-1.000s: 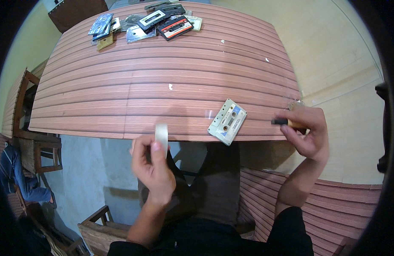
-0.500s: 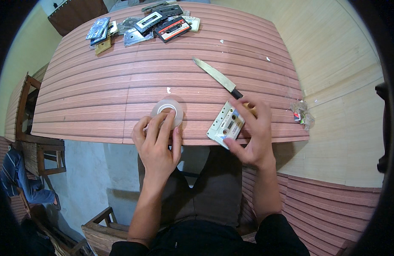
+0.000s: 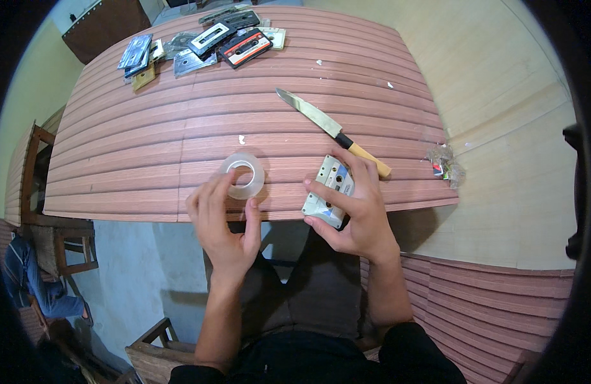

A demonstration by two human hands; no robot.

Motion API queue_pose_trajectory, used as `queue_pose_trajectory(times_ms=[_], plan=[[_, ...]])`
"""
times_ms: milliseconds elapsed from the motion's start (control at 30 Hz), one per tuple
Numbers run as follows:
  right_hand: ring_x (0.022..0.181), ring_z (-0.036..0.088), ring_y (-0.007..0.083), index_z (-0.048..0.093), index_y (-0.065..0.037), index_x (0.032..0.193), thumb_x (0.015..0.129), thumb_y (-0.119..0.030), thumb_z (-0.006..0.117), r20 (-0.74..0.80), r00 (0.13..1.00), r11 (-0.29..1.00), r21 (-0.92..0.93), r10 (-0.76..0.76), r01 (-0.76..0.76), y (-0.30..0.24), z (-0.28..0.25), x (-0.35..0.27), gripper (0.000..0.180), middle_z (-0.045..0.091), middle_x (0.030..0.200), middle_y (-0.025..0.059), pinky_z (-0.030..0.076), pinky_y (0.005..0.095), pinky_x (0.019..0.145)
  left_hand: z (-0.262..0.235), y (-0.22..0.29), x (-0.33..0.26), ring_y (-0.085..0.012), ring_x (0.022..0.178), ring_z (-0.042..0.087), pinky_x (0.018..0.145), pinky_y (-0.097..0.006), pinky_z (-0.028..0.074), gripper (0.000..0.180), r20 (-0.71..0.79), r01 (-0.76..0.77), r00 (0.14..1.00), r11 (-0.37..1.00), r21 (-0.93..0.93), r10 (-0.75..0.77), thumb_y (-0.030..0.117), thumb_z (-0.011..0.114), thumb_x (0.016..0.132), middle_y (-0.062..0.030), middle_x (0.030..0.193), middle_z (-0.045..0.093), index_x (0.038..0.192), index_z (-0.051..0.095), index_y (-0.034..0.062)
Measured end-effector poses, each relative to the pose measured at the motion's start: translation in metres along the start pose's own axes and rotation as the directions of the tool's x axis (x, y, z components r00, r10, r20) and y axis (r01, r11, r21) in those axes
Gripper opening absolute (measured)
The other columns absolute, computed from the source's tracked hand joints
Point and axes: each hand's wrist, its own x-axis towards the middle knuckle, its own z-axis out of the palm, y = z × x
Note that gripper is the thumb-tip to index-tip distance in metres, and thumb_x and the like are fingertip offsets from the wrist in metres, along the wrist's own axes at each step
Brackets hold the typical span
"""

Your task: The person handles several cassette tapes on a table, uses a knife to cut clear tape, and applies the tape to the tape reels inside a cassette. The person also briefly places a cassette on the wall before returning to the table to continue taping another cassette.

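A white cassette tape (image 3: pixel 321 206) with a blue-patterned label lies near the table's front edge. My right hand (image 3: pixel 364 217) is closed round it, thumb at its near edge and fingers over its face and far end. To the left, a roll of clear tape (image 3: pixel 258 171) rests flat. Beside that roll is my left hand (image 3: pixel 224 221), fingers and thumb apart, the fingertips at the ring's left side. Beyond the cassette lies a kitchen knife (image 3: pixel 318 118) with a black and yellow handle, its blade pointing away to the left.
Several cassettes (image 3: pixel 209 40) are piled at the table's far left. Crumpled clear wrapping (image 3: pixel 444 168) sits by the right edge, against the wall. Small white scraps dot the striped table (image 3: pixel 129 141). A wooden stool (image 3: pixel 158 349) stands below left, and another person's leg (image 3: pixel 55 301) shows at far left.
My right hand has come down onto the white cassette and closed round it, turning it slightly. My left hand has drawn back from the tape roll's centre, its thumb spreading away.
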Motion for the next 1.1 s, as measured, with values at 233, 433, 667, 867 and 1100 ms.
queue_pose_trajectory(times_ms=[233, 433, 667, 867, 1100], plan=[[0.127, 0.056, 0.0491, 0.081, -0.019, 0.134, 0.073, -0.033, 0.091, 0.02, 1.0, 0.999, -0.046, -0.005, 0.006, -0.001, 0.011, 0.014, 0.063, 0.059, 0.151, 0.0291, 0.047, 0.058, 0.11, -0.007, -0.003, 0.034, -0.0385, 0.13, 0.063, 0.111, -0.05, 0.048, 0.064, 0.238, -0.013, 0.971, 0.999, 0.04, 0.003, 0.02, 0.09, 0.088, -0.0143, 0.143, 0.069, 0.146, 0.068, 0.0061], [0.129, 0.056, 0.0485, 0.07, -0.017, 0.152, 0.078, -0.037, 0.084, -0.042, 0.984, 0.976, -0.126, 0.171, -0.175, -0.02, 0.023, 0.024, 0.078, 0.054, 0.156, 0.0252, 0.047, 0.0569, 0.111, -0.011, -0.036, 0.071, -0.0349, 0.122, 0.069, 0.104, -0.046, 0.055, 0.074, 0.394, 0.127, 0.917, 0.979, -0.159, -0.055, 0.021, 0.095, 0.085, -0.0161, 0.138, 0.071, 0.151, 0.066, 0.0065], [0.127, 0.055, 0.0426, 0.062, -0.016, 0.16, 0.085, -0.043, 0.079, 0.185, 0.976, 0.983, -0.123, -0.113, 0.137, -0.014, 0.003, 0.026, 0.082, 0.057, 0.148, 0.0242, 0.047, 0.0559, 0.106, -0.012, -0.052, 0.058, -0.0229, 0.124, 0.068, 0.098, -0.037, 0.059, 0.065, 0.225, 0.365, 0.93, 0.813, -0.454, -0.292, 0.005, 0.083, 0.095, -0.0143, 0.14, 0.069, 0.156, 0.061, 0.0062], [0.116, 0.065, 0.037, 0.06, -0.007, 0.159, 0.08, -0.029, 0.09, 0.007, 0.992, 0.992, 0.034, 0.125, -0.125, -0.016, 0.021, 0.023, 0.087, 0.059, 0.14, 0.0203, 0.055, 0.0486, 0.099, -0.021, -0.059, 0.057, -0.0213, 0.13, 0.064, 0.104, -0.038, 0.062, 0.053, 0.249, 0.331, 0.943, 0.699, -0.634, -0.22, 0.0, 0.081, 0.095, -0.0128, 0.147, 0.06, 0.145, 0.065, 0.005], [0.096, 0.067, 0.0318, 0.061, -0.006, 0.158, 0.078, -0.035, 0.096, -0.114, 0.979, 0.978, 0.142, 0.17, -0.154, -0.038, 0.033, 0.027, 0.092, 0.058, 0.129, 0.0193, 0.059, 0.0424, 0.08, -0.018, -0.05, 0.057, -0.0219, 0.129, 0.068, 0.108, -0.038, 0.065, 0.044, 0.248, 0.306, 0.95, 0.721, -0.621, -0.189, -0.006, 0.082, 0.095, -0.0129, 0.148, 0.06, 0.137, 0.07, 0.001]])
